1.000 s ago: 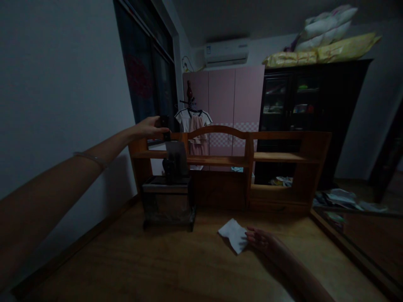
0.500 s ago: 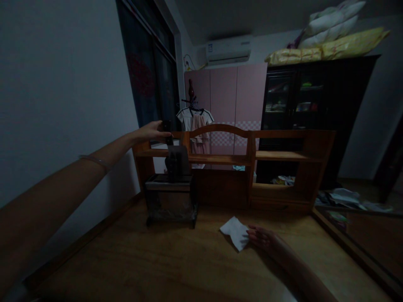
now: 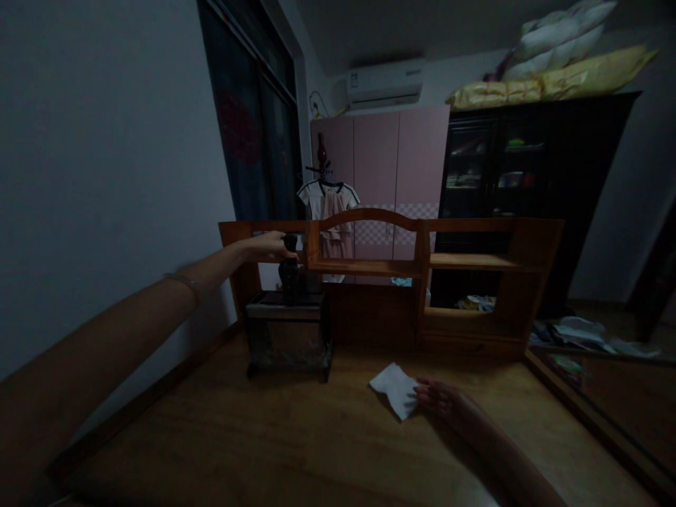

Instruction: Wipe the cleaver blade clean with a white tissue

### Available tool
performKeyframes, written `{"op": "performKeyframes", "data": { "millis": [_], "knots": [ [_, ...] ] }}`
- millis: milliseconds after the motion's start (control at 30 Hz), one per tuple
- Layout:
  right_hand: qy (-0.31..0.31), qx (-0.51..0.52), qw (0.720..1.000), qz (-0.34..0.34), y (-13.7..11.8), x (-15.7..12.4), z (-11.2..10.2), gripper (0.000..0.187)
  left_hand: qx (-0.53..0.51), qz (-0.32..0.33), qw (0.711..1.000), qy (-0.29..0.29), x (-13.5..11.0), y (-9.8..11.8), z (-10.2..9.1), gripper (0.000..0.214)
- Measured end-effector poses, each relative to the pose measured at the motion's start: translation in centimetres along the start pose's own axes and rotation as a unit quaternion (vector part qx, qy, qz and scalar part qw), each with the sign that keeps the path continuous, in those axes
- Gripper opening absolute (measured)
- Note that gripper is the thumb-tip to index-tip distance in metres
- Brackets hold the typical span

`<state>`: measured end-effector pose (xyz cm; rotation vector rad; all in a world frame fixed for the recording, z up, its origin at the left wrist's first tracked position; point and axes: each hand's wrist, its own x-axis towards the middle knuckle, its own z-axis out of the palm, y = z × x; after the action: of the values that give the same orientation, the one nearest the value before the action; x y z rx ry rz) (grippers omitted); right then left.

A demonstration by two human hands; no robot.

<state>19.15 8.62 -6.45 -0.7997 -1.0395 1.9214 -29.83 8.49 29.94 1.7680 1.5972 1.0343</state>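
Note:
My left hand (image 3: 272, 245) is closed around the dark handle of a kitchen knife (image 3: 290, 243). Its broad blade is now hidden, down in the slot of a knife block (image 3: 285, 338) with dark ends and a clear front. Another dark knife handle (image 3: 288, 278) stands up from the block, just below my fingers. Lower right, my right hand (image 3: 438, 400) pinches the edge of a white paper tissue (image 3: 395, 391) just above the wooden table (image 3: 327, 451).
Behind the block, a wooden shelf unit (image 3: 367, 267) runs along the table's back. A wall (image 3: 132, 141) rises on the left. A raised wooden edge (image 3: 581, 415) borders the right side. Further back are a pink wardrobe (image 3: 374, 155) and a dark cabinet (image 3: 528, 155).
My left hand has come down with the knife, and the blade that showed above the block has dropped into it. My right hand and the tissue have hardly moved.

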Motion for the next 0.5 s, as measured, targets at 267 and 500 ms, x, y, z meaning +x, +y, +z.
{"op": "performKeyframes", "data": {
  "millis": [267, 500],
  "knots": [
    [-0.005, -0.028, 0.999, -0.016, -0.4, -0.9, 0.9, 0.035, 0.133, -0.081, 0.986, 0.054, 1.5, -0.4, 1.4, 0.033],
    [0.002, -0.038, 0.999, -0.023, -0.4, -1.3, 1.3, 0.032, 0.180, -0.091, 0.978, 0.044, 2.4, -2.3, 1.9, 0.025]
  ]
}}
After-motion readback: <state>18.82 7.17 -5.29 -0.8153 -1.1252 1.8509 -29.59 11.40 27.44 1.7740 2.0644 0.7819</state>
